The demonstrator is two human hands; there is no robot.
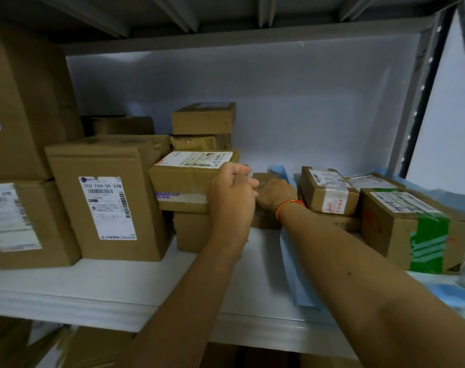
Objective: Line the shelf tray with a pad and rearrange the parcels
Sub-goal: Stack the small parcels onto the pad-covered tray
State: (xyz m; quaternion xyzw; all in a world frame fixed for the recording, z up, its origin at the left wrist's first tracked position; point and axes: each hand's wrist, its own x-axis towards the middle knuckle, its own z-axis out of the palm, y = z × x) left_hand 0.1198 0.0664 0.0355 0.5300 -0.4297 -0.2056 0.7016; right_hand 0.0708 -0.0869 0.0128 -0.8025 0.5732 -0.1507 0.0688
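A blue pad (pixel 301 277) lies on the right part of the white shelf tray (pixel 114 285), its left edge rumpled; more of it shows at the back. Between my hands sits a small brown parcel (pixel 265 177), resting on another brown parcel (pixel 264 220). My right hand (pixel 275 193), with a red wrist cord, grips it from the right, its fingers hidden. The fingers of my left hand (pixel 232 197) curl at the parcel's left edge, beside a labelled parcel (pixel 183 181) on the middle stack.
Large cartons (pixel 109 197) fill the shelf's left half on bare tray. On the pad at the right stand a taped small box (pixel 329 193) and a green-taped box (pixel 406 229). A grey shelf upright (pixel 412 107) closes the right side. More boxes sit below the shelf.
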